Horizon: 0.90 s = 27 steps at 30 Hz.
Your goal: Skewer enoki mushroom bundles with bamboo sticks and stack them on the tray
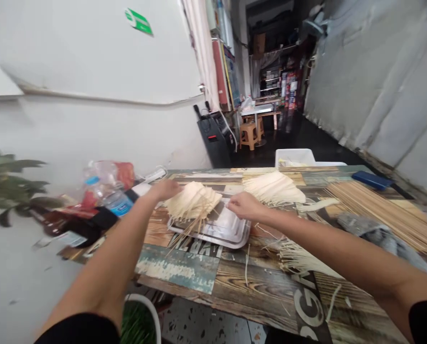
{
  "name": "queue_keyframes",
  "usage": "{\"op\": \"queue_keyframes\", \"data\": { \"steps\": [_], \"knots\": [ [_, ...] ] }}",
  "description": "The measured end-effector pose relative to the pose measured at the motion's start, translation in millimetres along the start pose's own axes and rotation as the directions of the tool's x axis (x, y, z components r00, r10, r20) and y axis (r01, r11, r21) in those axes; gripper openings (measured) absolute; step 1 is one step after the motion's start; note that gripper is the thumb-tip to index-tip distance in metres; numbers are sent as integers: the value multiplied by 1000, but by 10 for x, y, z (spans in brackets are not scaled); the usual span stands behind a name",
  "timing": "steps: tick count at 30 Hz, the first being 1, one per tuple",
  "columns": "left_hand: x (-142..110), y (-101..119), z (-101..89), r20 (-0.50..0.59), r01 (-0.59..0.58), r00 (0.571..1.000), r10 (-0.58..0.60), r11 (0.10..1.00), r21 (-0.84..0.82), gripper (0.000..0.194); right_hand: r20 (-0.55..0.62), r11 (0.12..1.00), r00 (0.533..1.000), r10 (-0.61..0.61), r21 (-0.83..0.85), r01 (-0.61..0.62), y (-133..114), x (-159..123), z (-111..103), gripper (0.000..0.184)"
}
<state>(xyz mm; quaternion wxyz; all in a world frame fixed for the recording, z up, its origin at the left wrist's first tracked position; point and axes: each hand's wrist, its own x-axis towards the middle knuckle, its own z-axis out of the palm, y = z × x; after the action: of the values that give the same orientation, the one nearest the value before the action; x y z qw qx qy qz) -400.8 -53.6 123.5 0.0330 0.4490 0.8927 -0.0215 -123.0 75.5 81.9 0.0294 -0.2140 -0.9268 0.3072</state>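
My left hand grips the top of a fanned bundle of pale thin sticks, whose loose ends hang down into a shiny metal tray. On the other side of the bundle, my right hand is closed in a pinch above the tray; what it holds is too small to make out. A second fanned heap of pale sticks lies just behind my right hand on the patterned wooden table.
A long pile of brown skewers runs along the right side. A water bottle and plastic bags stand at the left. A white bin, blue flat object and grey cloth lie nearby. Loose slivers scatter the front.
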Motion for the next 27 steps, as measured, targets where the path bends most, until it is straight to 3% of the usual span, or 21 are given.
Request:
{"op": "queue_keyframes", "data": {
  "steps": [5, 8, 10, 11, 12, 13, 15, 16, 17, 20, 21, 24, 27],
  "knots": [
    [-170, 331, -374, -139, -42, 988, 62, 988, 149, 25, -124, 989, 982, 144, -15, -147, 620, -793, -324, 23],
    [-402, 774, -552, -202, -127, 965, 167, 972, 195, 31, -242, 966, 939, 244, -29, -258, 962, -1410, -487, 30],
    [-667, 1190, -515, -229, -206, 940, 252, 957, 206, 40, -335, 939, 892, 304, -51, -339, 1166, -1840, -525, 28],
    [-829, 1423, -433, -246, -265, 918, 310, 944, 199, 46, -390, 921, 860, 330, -69, -384, 1257, -2053, -520, 27],
    [-1002, 1661, -308, -299, -379, 863, 407, 913, 149, 49, -440, 898, 826, 352, -89, -430, 1337, -2259, -500, 26],
    [-1178, 1897, -148, -329, -530, 783, 529, 843, 93, 49, -480, 875, 795, 370, -109, -472, 1403, -2453, -464, 27],
    [-1493, 2329, 240, -279, -786, 598, 751, 618, -21, 39, -517, 836, 760, 394, -141, -530, 1484, -2782, -355, 28],
    [-1611, 2512, 443, -267, -846, 527, 807, 527, -77, 36, -511, 828, 761, 401, -154, -539, 1497, -2906, -285, 28],
    [-1694, 2669, 635, -275, -873, 486, 829, 475, -111, 35, -493, 828, 772, 402, -163, -536, 1493, -2995, -210, 28],
    [-1735, 2976, 1060, -250, -892, 452, 856, 434, -126, 44, -411, 858, 831, 375, -185, -479, 1408, -3055, 10, 27],
    [-1698, 3035, 1139, -235, -888, 459, 857, 445, -115, 49, -391, 865, 845, 366, -192, -464, 1368, -3018, 66, 26],
    [-1550, 3144, 1229, -180, -882, 472, 863, 466, -75, 62, -369, 858, 850, 376, -209, -470, 1269, -2845, 147, 27],
    [-1453, 3230, 1224, -94, -895, 445, 890, 442, -59, 65, -344, 830, 839, 422, -225, -510, 1247, -2725, 118, 23]
  ]
}}
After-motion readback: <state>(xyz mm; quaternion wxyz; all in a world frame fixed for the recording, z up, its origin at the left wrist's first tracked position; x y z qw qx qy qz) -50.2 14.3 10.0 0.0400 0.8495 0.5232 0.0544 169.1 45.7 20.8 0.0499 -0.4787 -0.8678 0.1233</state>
